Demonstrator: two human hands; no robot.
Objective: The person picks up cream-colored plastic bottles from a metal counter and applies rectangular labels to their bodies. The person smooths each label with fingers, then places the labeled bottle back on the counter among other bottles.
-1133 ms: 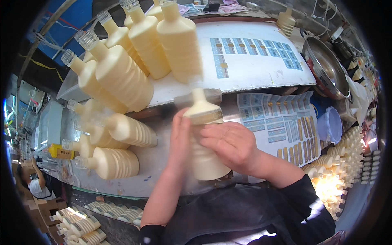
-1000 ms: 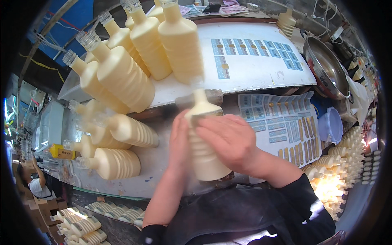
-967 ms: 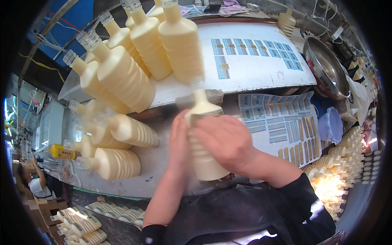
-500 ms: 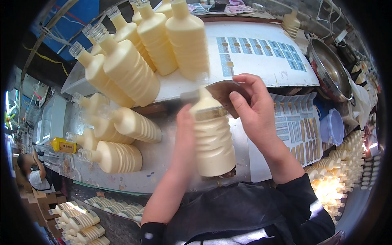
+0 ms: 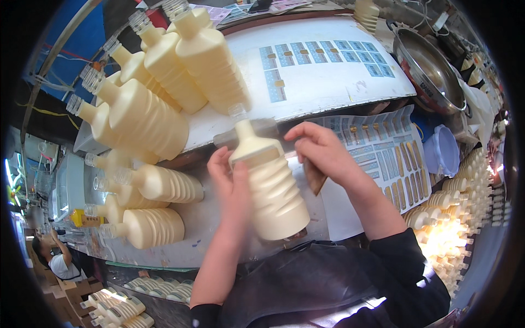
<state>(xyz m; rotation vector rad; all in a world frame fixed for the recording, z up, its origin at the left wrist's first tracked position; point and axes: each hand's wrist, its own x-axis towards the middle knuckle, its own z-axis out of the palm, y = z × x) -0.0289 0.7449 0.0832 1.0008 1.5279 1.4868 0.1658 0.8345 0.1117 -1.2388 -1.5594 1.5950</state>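
A cream plastic bottle [image 5: 276,191] with ribbed sides and a clear threaded neck stands tilted in front of me. A narrow brownish-grey band [image 5: 261,155] runs across its upper body. Against the bottle's left edge is my left hand [image 5: 232,186], slightly blurred, thumb over the side and fingers curled. My right hand [image 5: 325,153] is just off the bottle's right side, forefinger bent toward it. Tucked under its other fingers is a thin, flat brown scraper-like piece [image 5: 314,177], partly hidden by the hand.
More cream bottles [image 5: 213,65] stand on the white raised board [image 5: 328,98], and several lie on the table at left. Blue label strips [image 5: 303,53] are on the board. A printed label sheet [image 5: 377,158] lies at right, beside a lilac basin [image 5: 442,153] and a metal pan [image 5: 429,68].
My right hand has drawn the brown piece down and away from the bottle's shoulder. My left hand has shifted left with the bottle, which now leans more. The view has turned slightly.
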